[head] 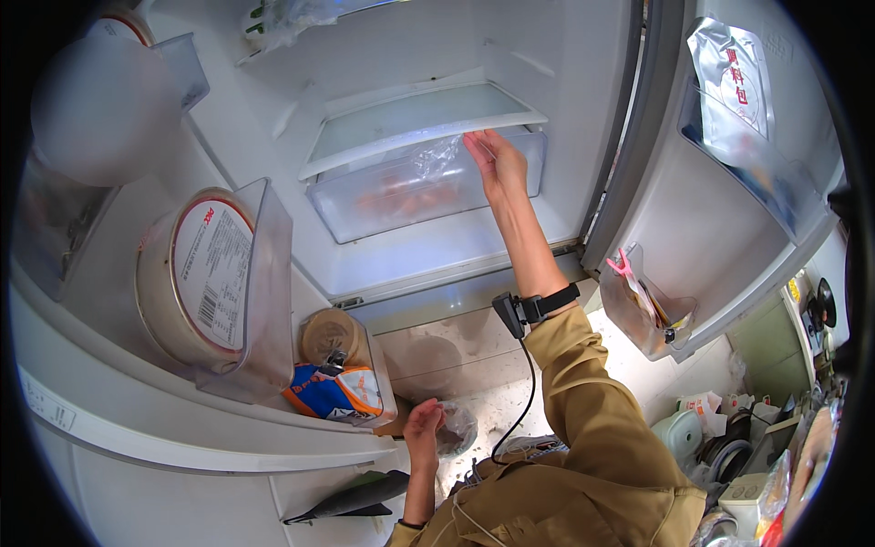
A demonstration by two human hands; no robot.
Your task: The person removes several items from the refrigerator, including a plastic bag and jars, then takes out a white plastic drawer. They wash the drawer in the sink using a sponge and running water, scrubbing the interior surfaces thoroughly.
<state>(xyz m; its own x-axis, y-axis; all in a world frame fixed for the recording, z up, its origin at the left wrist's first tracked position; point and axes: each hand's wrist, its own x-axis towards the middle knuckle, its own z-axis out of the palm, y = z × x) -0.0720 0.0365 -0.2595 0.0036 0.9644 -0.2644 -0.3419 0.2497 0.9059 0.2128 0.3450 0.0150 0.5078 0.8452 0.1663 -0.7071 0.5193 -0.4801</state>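
My right hand [502, 161] reaches into an open refrigerator, its fingertips at the front edge of the glass shelf [424, 126], just above a clear crisper drawer [342, 208]. Clear plastic film [437, 157] shows at the drawer's upper front, beside these fingers; whether they pinch the film or the shelf edge, I cannot tell. Blurred reddish contents show through the drawer front. Lower down, my left hand [425, 420] has its fingers curled beside a clear plastic bag or container [456, 431] with dark contents; it appears to hold its rim.
Open doors stand on both sides. The left door's bins hold a large round tub [212, 273], a jar [330, 335] and a blue-orange packet [335, 393]. On the right door are a silver pouch [731, 82] and a bin with a pink clip [621, 263]. Clutter lies at lower right.
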